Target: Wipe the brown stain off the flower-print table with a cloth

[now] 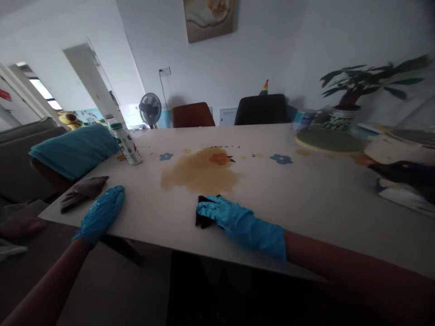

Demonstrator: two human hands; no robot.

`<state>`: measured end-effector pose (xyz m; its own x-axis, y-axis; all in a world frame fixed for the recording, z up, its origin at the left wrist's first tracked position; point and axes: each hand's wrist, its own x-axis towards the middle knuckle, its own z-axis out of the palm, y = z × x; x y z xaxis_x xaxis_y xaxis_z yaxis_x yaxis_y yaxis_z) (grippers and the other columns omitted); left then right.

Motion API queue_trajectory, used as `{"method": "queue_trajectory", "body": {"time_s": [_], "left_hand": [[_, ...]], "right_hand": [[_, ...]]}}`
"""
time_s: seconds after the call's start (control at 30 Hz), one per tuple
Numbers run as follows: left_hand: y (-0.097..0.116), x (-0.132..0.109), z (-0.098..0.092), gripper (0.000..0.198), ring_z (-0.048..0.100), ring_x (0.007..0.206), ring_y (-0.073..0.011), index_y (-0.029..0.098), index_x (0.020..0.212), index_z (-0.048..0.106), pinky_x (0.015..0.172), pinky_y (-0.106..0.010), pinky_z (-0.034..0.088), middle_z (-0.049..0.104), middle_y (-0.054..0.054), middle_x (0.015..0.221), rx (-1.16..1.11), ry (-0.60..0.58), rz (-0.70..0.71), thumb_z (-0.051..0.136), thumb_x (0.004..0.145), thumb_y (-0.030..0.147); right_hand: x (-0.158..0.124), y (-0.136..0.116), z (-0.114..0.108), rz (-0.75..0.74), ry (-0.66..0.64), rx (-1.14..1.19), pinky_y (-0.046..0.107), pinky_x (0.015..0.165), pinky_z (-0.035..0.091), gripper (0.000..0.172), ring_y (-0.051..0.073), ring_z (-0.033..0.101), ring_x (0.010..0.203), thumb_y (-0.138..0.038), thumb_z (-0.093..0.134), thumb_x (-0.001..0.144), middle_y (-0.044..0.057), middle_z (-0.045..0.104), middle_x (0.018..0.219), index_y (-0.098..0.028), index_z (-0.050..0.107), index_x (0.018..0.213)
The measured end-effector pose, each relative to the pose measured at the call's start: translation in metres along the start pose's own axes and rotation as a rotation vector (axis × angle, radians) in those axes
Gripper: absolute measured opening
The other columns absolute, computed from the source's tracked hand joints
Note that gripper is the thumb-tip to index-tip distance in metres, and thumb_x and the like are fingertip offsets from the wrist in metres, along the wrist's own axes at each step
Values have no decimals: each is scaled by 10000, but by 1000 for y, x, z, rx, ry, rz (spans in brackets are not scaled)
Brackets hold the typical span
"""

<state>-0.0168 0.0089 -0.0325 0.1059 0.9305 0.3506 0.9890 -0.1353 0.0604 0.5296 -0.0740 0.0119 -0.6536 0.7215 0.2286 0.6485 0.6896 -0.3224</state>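
My right hand [224, 215], in a blue glove, presses a dark cloth [203, 221] onto the white table near its front edge. Beyond it a tan, stain-like patch [200, 174] spreads over the tabletop and its printed flowers. My left hand [103, 210], also gloved in blue, rests flat on the table's left front with the fingers stretched out and close together. Just left of that hand lies a crumpled grey-brown cloth [84, 190]. A white bottle with a green cap [127, 145] stands upright farther back on the left.
On the right are a potted plant [340, 115] on a green round mat [329, 140], a pale pot [401, 145] and a dark item [404, 174]. Chairs [261, 109] stand behind the table [142, 208]. A teal cloth [76, 149] drapes a chair at left, near a fan [150, 109].
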Motion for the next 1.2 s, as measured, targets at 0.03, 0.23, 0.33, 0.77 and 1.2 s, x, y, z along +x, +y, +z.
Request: {"method": "queue_trajectory", "body": {"time_s": [0.03, 0.23, 0.33, 0.77, 1.2], "left_hand": [[3, 0, -1, 767, 659, 1660, -378, -16, 1676, 655, 1491, -582, 448, 680, -262, 1749, -6, -2, -14, 316, 1117, 385], [15, 2, -11, 702, 684, 1643, -346, 47, 1652, 709, 1492, -531, 457, 720, -225, 1718, -29, 7, -65, 351, 1134, 358], [15, 1, -16, 749, 686, 1646, -339, 65, 1669, 717, 1490, -492, 463, 711, -218, 1732, -44, -16, -62, 323, 1143, 425], [11, 3, -13, 813, 734, 1583, -366, 23, 1619, 734, 1454, -548, 511, 755, -226, 1669, -54, 45, -55, 284, 1125, 486], [7, 9, -14, 816, 715, 1602, -361, 60, 1622, 695, 1481, -537, 465, 739, -225, 1693, -38, 2, -62, 273, 1092, 514]], "right_hand": [[16, -3, -1, -10, 27, 47, 611, 1444, 513, 656, 329, 597, 1741, -189, 528, 1235, -4, 651, 1852, -442, 657, 1826], [149, -47, 1, -119, 116, 84, 520, 1502, 441, 703, 304, 576, 1758, -120, 495, 1192, -6, 710, 1798, -374, 680, 1821], [209, -72, 16, -104, 77, -52, 547, 1457, 496, 672, 327, 603, 1737, -171, 543, 1203, -23, 685, 1816, -419, 677, 1813], [231, -63, 33, -4, -163, -204, 621, 1392, 512, 576, 398, 574, 1747, -481, 530, 1259, -3, 567, 1913, -422, 661, 1816], [54, 61, -34, 319, -136, -205, 748, 1522, 250, 713, 439, 340, 1877, -434, 446, 1237, 86, 446, 1993, -300, 508, 1935]]}}
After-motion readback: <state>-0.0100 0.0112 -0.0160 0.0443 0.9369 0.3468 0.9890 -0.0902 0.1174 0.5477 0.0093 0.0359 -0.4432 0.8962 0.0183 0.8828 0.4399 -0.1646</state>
